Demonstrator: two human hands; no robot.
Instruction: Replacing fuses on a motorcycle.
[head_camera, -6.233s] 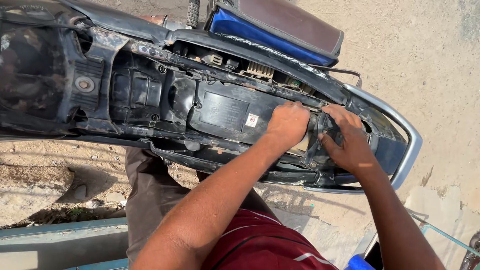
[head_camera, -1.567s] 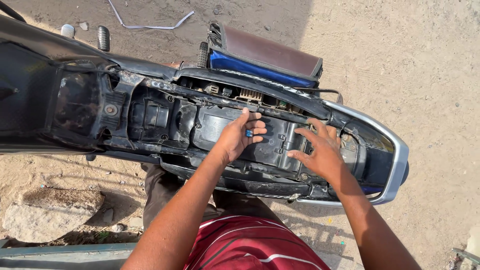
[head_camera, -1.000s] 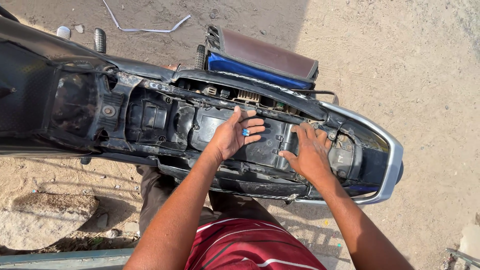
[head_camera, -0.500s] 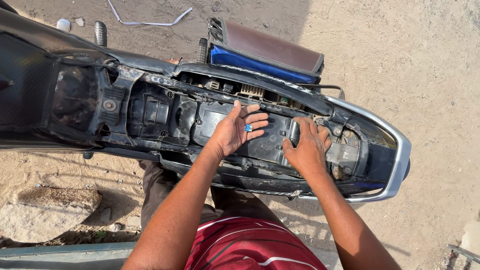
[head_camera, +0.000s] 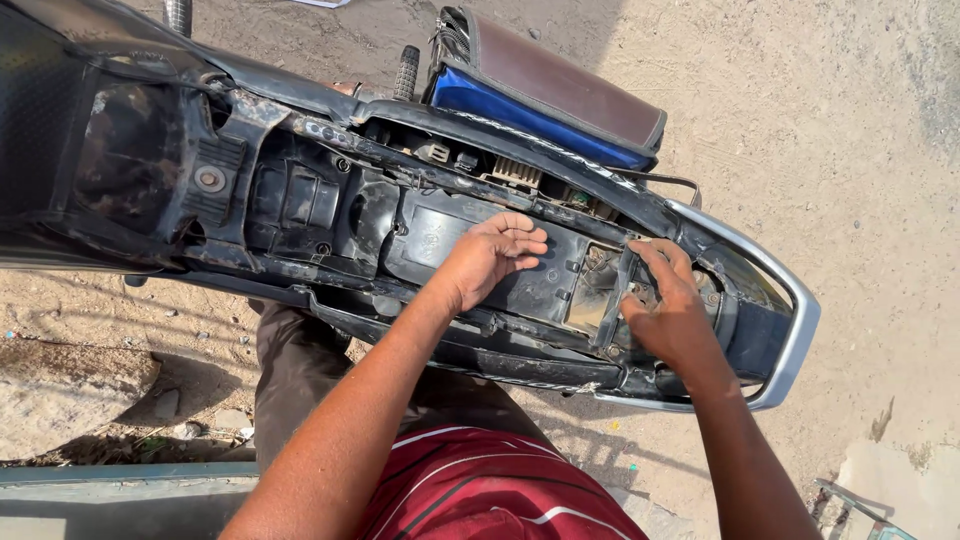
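Curled fingers (head_camera: 655, 262) on black bracket (head_camera: 617, 295)

Around the left hand (head_camera: 487, 258) the black under-seat tray (head_camera: 440, 225) lies open from above, though frame rails (head_camera: 520, 150) hem it in on the far and near sides. Beyond the right hand (head_camera: 672, 310), the chrome grab rail (head_camera: 795, 330) closes off the tail. The removed seat (head_camera: 560, 85) blocks the far side; sandy ground (head_camera: 850, 120) past the rail is free.

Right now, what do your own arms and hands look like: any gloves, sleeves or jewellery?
Both are bare: no gloves, no sleeves on the forearms, no watch or rings that show on the left hand or the right hand. The shirt is maroon with thin white stripes.
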